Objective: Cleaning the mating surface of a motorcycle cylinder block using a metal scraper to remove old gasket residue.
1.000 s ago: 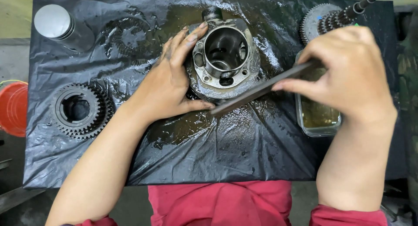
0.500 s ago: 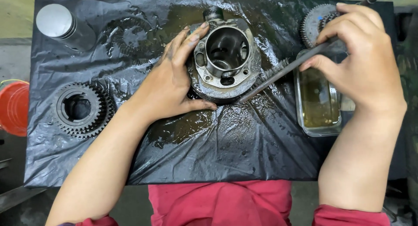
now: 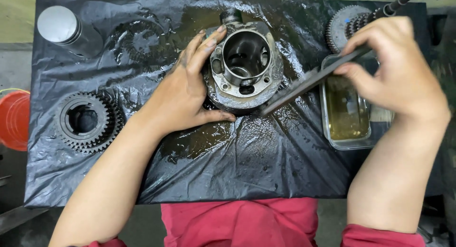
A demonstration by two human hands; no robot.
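A clear rectangular tray [image 3: 327, 133] sits near the right edge of the black plastic sheet [image 3: 237, 166] that covers the bench; it holds a shallow pool of yellow-brown oily liquid. At the sheet's far left corner stands a closed metal can [image 3: 64, 28] with a plain silver lid, and off the left edge an orange round container [image 3: 13, 118] shows only in part; what is in it cannot be told.

The engine cylinder [image 3: 246, 66] stands upright at the middle of the far edge, its open bore facing up, in a wet, oily patch. The left hand [image 3: 183, 92] is spread against the cylinder's left side, fingers up along its flange and thumb hooked under its near side, gripping it. The right hand [image 3: 396, 73], raised over the tray, pinches the top end of a long flat dark metal file [image 3: 304, 85] between thumb and fingers; the file slants down-left and its tip touches the cylinder's near right rim.

A large gear [image 3: 85, 121] lies flat near the left edge. A smaller gear on a shaft [image 3: 354, 21] lies at the far right corner.
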